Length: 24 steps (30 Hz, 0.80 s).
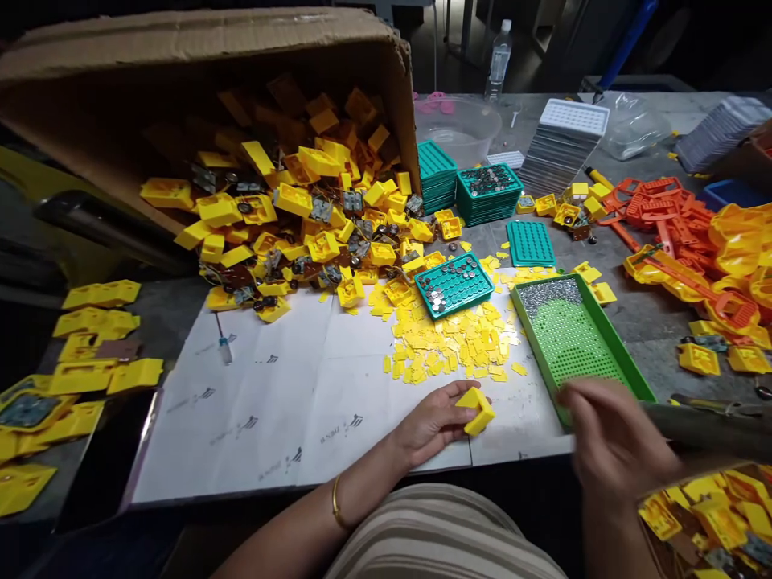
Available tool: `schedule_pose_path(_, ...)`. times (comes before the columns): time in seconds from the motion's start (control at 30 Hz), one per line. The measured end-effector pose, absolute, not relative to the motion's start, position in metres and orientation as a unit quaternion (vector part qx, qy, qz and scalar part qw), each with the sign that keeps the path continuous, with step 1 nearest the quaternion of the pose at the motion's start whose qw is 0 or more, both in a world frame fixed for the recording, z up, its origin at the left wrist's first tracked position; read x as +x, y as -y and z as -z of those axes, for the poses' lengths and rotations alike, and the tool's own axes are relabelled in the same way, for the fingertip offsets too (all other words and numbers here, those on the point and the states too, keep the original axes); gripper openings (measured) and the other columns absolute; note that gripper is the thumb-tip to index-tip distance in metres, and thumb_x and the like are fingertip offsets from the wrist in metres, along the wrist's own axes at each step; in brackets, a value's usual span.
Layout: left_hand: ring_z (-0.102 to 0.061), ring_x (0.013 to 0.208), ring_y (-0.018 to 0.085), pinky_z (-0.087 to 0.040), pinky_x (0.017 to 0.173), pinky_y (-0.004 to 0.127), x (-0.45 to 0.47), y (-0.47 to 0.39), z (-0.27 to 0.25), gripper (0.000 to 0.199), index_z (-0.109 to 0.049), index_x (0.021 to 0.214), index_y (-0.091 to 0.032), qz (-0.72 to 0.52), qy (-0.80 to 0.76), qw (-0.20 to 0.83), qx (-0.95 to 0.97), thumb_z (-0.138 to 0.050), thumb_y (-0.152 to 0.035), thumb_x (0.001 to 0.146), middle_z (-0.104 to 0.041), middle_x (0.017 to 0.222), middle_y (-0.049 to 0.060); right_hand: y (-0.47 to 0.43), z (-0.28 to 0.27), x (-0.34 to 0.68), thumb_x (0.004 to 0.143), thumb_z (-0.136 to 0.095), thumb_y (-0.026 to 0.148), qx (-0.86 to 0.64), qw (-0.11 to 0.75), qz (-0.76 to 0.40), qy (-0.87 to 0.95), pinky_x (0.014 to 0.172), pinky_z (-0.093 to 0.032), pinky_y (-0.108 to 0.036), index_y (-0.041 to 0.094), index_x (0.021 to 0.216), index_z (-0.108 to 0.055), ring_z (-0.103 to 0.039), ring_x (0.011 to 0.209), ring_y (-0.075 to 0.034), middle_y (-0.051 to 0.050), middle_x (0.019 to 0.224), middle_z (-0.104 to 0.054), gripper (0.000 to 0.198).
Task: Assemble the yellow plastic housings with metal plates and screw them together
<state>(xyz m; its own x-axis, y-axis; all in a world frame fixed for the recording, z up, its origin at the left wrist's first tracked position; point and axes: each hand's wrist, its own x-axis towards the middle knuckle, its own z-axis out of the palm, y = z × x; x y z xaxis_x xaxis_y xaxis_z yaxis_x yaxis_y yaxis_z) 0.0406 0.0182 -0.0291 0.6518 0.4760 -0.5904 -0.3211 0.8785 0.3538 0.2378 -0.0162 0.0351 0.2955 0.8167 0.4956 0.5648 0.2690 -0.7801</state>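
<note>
My left hand (pixel 435 420) grips a small yellow plastic housing (pixel 480 412) between thumb and fingers, just above the near edge of the white paper sheet (pixel 241 426). My right hand (pixel 615 438) is smeared by motion near the close end of a green tray (pixel 591 346); whether its bent fingers hold anything does not show. Tiny metal screws (pixel 550 296) fill the far end of that tray. Beyond my left hand lies a spread of flat yellow plastic pieces (pixel 446 346). A teal tray (pixel 453 287) with round metal parts rests on them.
A cardboard box (pixel 199 40) on its side spills yellow housings (pixel 326 241). Teal tray stacks (pixel 490 193) and a white stack (pixel 564 145) stand behind. Orange parts (pixel 669 209) heap at right. A screwdriver (pixel 223 342) lies left on the paper; a dark tablet-like slab (pixel 108 458) is beside it.
</note>
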Motion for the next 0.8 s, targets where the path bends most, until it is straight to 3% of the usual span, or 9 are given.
schedule_pose_path(0.1,-0.065,0.084,0.012,-0.047,0.079,0.025,0.035,-0.016,0.026,0.057,-0.061,0.109,-0.017,-0.231,-0.354,0.895,0.141,-0.086,-0.015,0.058,-0.067,0.101,0.004,-0.058,-0.031,0.208,0.091,-0.056,0.02,-0.565,0.454,-0.16,0.67,0.072,-0.049,-0.029,0.022,0.097,-0.071,-0.063,0.079,-0.015,-0.004,0.088,-0.069,0.016)
schedule_pose_path(0.23,-0.064,0.081,0.01,-0.046,0.079,0.024,0.023,-0.014,0.024,0.053,-0.062,0.105,-0.018,-0.251,-0.342,0.89,0.168,-0.087,-0.018,0.058,-0.066,0.099,0.003,-0.141,-0.018,0.184,0.093,-0.05,0.024,-0.598,0.254,-0.175,0.74,0.07,-0.043,-0.03,0.018,0.106,-0.072,-0.06,0.079,-0.018,-0.009,0.091,-0.067,0.027)
schedule_pose_path(0.3,-0.063,0.081,0.01,-0.046,0.079,0.024,0.017,-0.014,0.024,0.051,-0.063,0.103,-0.018,-0.259,-0.341,0.886,0.176,-0.087,-0.018,0.058,-0.066,0.098,0.002,-0.159,-0.012,0.178,0.091,-0.05,0.024,-0.605,0.203,-0.167,0.752,0.068,-0.039,-0.031,0.018,0.105,-0.073,-0.058,0.08,-0.02,-0.01,0.091,-0.065,0.027)
schedule_pose_path(0.5,-0.061,0.081,0.009,-0.046,0.08,0.024,0.008,-0.023,0.029,0.048,-0.064,0.101,-0.019,-0.249,-0.355,0.881,0.189,-0.087,-0.02,0.059,-0.065,0.097,0.002,-0.164,-0.006,0.178,0.088,-0.055,0.024,-0.61,0.162,-0.177,0.755,0.064,-0.033,-0.031,0.021,0.095,-0.075,-0.056,0.077,-0.02,-0.008,0.086,-0.063,0.022)
schedule_pose_path(0.8,-0.062,0.083,0.009,-0.046,0.078,0.023,0.003,-0.029,0.034,0.045,-0.066,0.101,-0.021,-0.255,-0.365,0.875,0.19,-0.085,-0.019,0.061,-0.062,0.105,0.002,-0.174,-0.013,0.188,0.08,-0.061,0.019,-0.597,0.174,-0.257,0.74,0.066,-0.04,-0.03,0.019,0.082,-0.071,-0.056,0.072,-0.015,-0.004,0.082,-0.066,0.01)
